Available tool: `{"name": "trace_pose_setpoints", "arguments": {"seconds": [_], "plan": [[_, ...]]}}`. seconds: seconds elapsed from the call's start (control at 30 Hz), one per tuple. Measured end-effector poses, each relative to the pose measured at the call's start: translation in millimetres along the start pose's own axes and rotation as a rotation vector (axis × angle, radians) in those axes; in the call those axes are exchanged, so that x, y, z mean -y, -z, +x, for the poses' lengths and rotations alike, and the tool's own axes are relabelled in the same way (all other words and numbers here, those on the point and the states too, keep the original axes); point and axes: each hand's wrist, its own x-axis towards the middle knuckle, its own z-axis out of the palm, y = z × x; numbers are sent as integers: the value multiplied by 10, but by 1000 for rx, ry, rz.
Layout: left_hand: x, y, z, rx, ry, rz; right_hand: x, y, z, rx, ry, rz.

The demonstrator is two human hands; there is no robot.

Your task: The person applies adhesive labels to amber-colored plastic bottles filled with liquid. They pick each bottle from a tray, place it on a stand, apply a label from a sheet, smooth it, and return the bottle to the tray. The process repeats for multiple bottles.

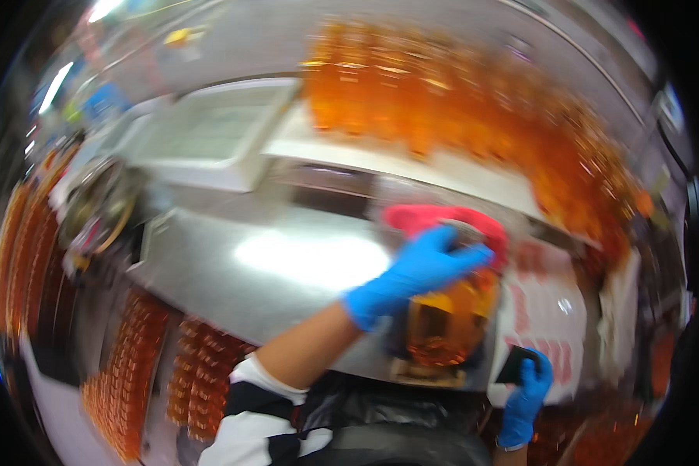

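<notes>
While the left hand [419, 272], gloved in blue, lies spread over the top of an amber bottle [443, 326], it presses a pink cloth [450, 219] against the cap end, fingers wrapped loosely round both. This looks like a steadying grip: the bottle stands upright at the near edge of the steel table [287, 264], seemingly on a small block. The right hand [530, 396], also gloved, is closed round a small black tool [516, 365], held low and just right of the bottle; what kind of tool, blur hides. Beside it lies a white sheet with red labels [547, 311]. Farther back, a crowd of amber bottles [458, 109] fills the shelf, and a white tray [210, 132] sits left of them. More bottles in crates [132, 373] stand below left. Nothing lies between hands and bottle.
</notes>
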Motion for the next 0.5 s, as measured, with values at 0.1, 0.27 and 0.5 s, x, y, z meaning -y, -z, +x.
{"name": "trace_pose_setpoints", "arguments": {"seconds": [0.1, 0.27, 0.5], "plan": [[-188, -104, -305, -65, -279, 256, -422, 187, 210, 55, 34, 146], [-160, 549, -1257, -384, -214, -207, -285, 85, 373, 161, -33, 196], [-235, 2562, -2107, -1378, -342, 778, -297, -47, 555, 159, -8, -27]]}}
